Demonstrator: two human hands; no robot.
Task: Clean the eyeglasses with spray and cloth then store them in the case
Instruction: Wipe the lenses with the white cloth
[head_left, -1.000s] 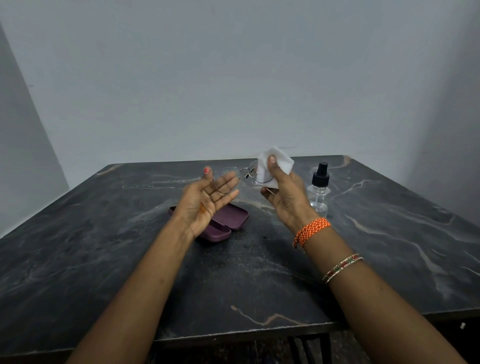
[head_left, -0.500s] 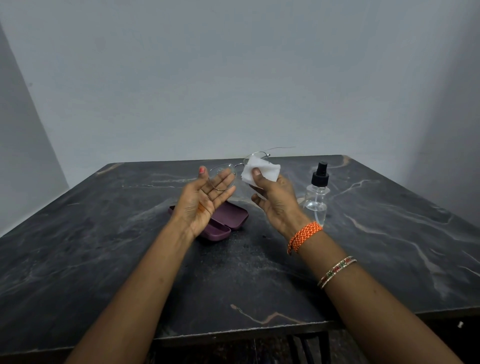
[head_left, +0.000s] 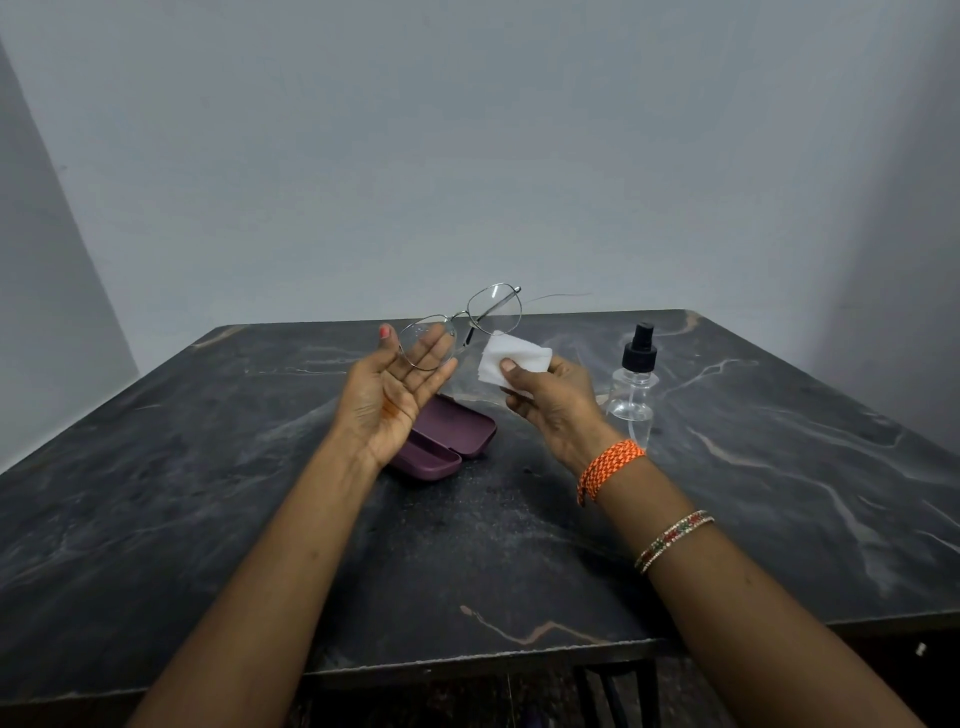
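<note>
The eyeglasses (head_left: 462, 325) are held up in the air above the far part of the table (head_left: 779, 467), in the left hand (head_left: 387, 395). Their long axis, lens to lens, slopes upward from the left hand toward the right: one lens lies over that hand's fingertips, and the other stands free, higher and farther from the palm, against the wall (head_left: 467, 156). A thin temple arm runs off from the upper lens out to the right, away from both hands, roughly level.

The left hand is palm up with its fingers nearly straight and close together, and the thumb raised beside the lower lens; the rim sits between thumb and fingers, though exactly where the frame is pinched cannot be made out.

Just right of the left hand's fingertips and below the upper lens, the right hand (head_left: 556, 400) holds a folded white cloth (head_left: 511, 358), its thumb pressed on the near face and its curled fingers behind. The cloth is close beside the glasses, and whether it touches the frame cannot be told.

Under and just beyond the left wrist, the maroon case (head_left: 452, 436) lies open on the table. To the outer side of the right hand a clear spray bottle (head_left: 634, 389) with a black pump top stands upright.
</note>
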